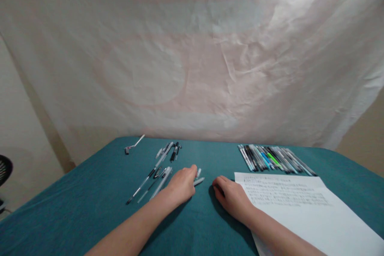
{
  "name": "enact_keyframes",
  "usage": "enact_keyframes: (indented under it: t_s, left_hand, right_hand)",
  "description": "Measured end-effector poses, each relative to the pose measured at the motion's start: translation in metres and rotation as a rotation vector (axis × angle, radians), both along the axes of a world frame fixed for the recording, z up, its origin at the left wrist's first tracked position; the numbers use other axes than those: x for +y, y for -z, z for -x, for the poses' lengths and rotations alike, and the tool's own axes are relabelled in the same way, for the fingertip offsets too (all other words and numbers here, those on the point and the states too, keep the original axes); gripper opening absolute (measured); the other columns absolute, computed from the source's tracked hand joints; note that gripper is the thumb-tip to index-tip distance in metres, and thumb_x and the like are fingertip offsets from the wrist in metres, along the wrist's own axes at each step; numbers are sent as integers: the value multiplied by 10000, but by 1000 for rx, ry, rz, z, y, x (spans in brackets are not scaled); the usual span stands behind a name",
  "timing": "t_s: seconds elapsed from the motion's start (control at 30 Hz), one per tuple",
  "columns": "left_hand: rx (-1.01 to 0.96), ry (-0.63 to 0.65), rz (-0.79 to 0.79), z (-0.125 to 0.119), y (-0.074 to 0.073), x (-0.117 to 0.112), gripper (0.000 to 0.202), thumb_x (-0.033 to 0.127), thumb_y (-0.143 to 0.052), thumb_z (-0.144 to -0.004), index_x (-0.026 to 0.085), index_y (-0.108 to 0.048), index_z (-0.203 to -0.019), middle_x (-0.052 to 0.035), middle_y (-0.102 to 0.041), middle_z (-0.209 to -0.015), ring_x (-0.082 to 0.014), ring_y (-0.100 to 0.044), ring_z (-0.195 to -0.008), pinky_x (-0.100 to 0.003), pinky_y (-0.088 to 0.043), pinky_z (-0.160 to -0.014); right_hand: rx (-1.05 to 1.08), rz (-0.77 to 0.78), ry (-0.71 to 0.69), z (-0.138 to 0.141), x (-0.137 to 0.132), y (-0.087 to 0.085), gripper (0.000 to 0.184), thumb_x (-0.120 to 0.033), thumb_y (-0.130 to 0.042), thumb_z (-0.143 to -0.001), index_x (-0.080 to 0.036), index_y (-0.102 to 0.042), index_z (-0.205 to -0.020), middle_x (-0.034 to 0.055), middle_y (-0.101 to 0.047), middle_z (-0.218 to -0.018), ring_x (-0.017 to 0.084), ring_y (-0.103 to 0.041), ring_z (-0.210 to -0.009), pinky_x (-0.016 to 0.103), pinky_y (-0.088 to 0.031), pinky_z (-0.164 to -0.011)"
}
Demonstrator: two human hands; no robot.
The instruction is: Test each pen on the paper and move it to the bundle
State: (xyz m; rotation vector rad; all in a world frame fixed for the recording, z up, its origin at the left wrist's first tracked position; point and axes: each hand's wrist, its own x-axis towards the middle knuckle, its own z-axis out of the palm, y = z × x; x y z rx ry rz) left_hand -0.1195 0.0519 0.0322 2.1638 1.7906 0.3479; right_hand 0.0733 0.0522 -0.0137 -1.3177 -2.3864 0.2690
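My left hand point(183, 183) is over the middle of the table, its fingers curled and closed. Two short clear pen pieces show at its fingertips: a small pen cap point(199, 173) and a pointed pen part point(199, 181). Whether the fingers grip either one is hidden by the hand. Left of it lie loose clear pen parts point(160, 184) and a long pen with a black grip point(141, 186). My right hand point(231, 196) rests on the cloth with loosely curled fingers and nothing visible in them, its wrist over the edge of a handwritten sheet point(288, 212).
A neat row of many pens point(274, 158), mostly clear and black with green and blue ones, lies at the back right. More pens and caps point(169, 152) lie at the back left. A small item with a white stick point(134, 145) is near the far left edge. Green cloth point(75, 208) covers the table.
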Motion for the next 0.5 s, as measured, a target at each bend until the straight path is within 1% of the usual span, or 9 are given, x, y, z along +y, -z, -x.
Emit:
enact_keyframes:
  t_s: [0.1, 0.17, 0.27, 0.33, 0.4, 0.5]
  left_hand:
    - [-143, 40, 63, 4, 2, 7, 305, 47, -553, -590, 175, -572, -866, -28, -634, -718, -183, -597, -684, -232, -396, -598]
    - [-250, 65, 121, 6, 1, 12, 274, 85, -578, -587, 146, -587, -854, -20, -636, -708, -159, -589, -652, -210, -405, -565]
    - [-396, 119, 213, 6, -4, 15, 237, 189, -589, -637, 112, -619, -859, -31, -645, -727, -149, -591, -663, -209, -431, -573]
    - [-513, 143, 280, 6, -8, 16, 267, 262, -584, -671, 112, -636, -886, -33, -645, -740, -139, -588, -657, -222, -445, -600]
    - [-704, 114, 359, 5, -8, 16, 304, 306, -616, -656, 118, -648, -893, -27, -636, -732, -125, -576, -636, -237, -449, -624]
    - [-1004, 6, 441, 3, -2, 18, 325, 282, -696, -580, 123, -661, -861, -6, -613, -695, -104, -547, -598, -239, -439, -633]
  right_hand:
    - [-3, 2, 2, 0, 0, 0, 179, -163, -392, -835, -199, -559, -888, 29, -609, -843, 148, -588, -774, 211, -380, -668]
    - [-4, 6, 3, 0, 1, 0, 178, -165, -395, -834, -200, -561, -888, 29, -609, -845, 145, -587, -774, 211, -379, -671]
    - [-1, 11, 8, 0, 0, -1, 173, -172, -400, -837, -199, -565, -883, 32, -611, -849, 143, -586, -773, 210, -378, -672]
    - [19, 14, 8, 0, -1, -3, 170, -201, -400, -851, -199, -568, -877, 33, -613, -849, 143, -585, -768, 209, -378, -666]
    - [61, 21, 1, 0, -2, -4, 181, -255, -396, -870, -202, -569, -868, 28, -615, -840, 141, -584, -751, 209, -376, -653]
    - [139, 48, -26, 0, -5, -7, 243, -335, -375, -889, -200, -564, -819, 15, -613, -769, 138, -572, -700, 212, -367, -631]
